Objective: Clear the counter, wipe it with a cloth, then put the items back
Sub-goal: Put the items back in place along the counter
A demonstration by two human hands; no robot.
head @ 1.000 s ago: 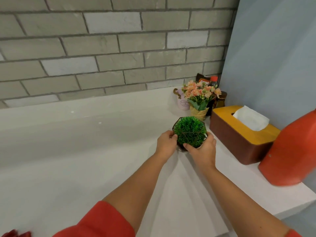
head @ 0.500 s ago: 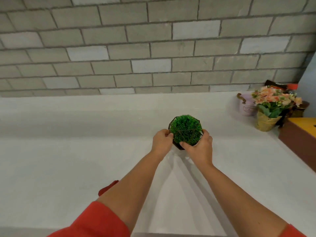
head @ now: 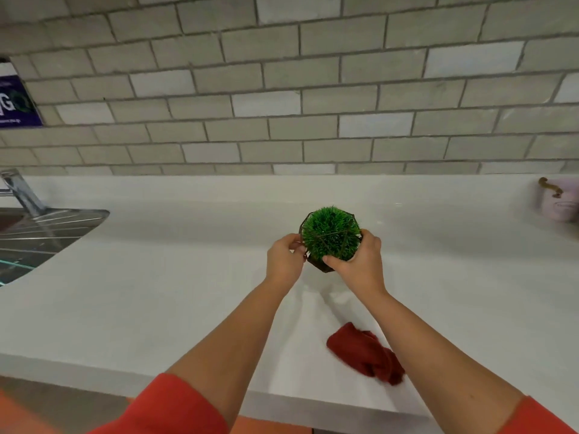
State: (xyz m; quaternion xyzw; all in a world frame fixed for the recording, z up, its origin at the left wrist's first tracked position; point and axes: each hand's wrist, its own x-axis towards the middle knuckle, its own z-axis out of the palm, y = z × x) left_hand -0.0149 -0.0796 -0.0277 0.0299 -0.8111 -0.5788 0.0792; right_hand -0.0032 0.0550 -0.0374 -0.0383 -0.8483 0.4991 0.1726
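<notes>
A small green grass plant (head: pixel 331 234) in a dark wire-framed pot is held over the white counter (head: pixel 156 292). My left hand (head: pixel 284 256) grips the pot's left side, and my right hand (head: pixel 360 261) curls round its right side with the thumb across the front. Whether the pot touches the counter cannot be told. A crumpled red cloth (head: pixel 366 353) lies on the counter near the front edge, between my forearms and under my right arm.
A steel sink (head: pixel 40 236) with a tap (head: pixel 18 191) sits at the far left. A pale pink mug (head: pixel 557 200) stands at the right edge against the grey brick wall (head: pixel 282 89). A purple sign (head: pixel 15 101) hangs at the upper left.
Both hands have carried the plant leftward along the counter. The tissue box, flowers and orange jug have left the view; the sink and the red cloth have come in.
</notes>
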